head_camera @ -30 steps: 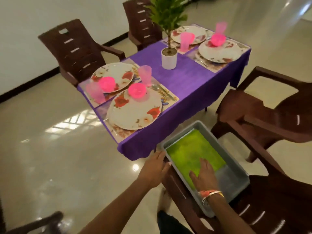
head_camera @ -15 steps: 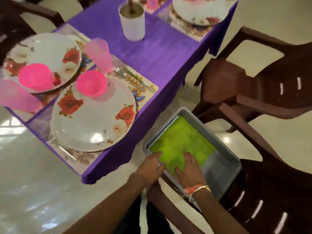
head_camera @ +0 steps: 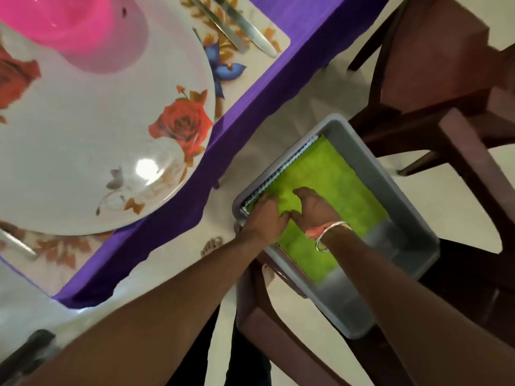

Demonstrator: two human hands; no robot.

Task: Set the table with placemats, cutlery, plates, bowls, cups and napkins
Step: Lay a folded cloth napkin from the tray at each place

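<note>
Green napkins [head_camera: 342,185] lie in a grey tray [head_camera: 390,188] under left hand [head_camera: 264,218], right hand [head_camera: 315,211].

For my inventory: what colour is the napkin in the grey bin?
Lime green napkin, head view.

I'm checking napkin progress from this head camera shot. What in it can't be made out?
All in the head view:
- Grip of the left hand on the green napkins: fingertips hidden under its own knuckles.
- Napkin count: the stack's edge in the grey tray is blurred and partly covered by that hand.
- Pink bowl: cut off by the top edge.
- Cutlery left of the plate: cut off by the left edge.
</note>
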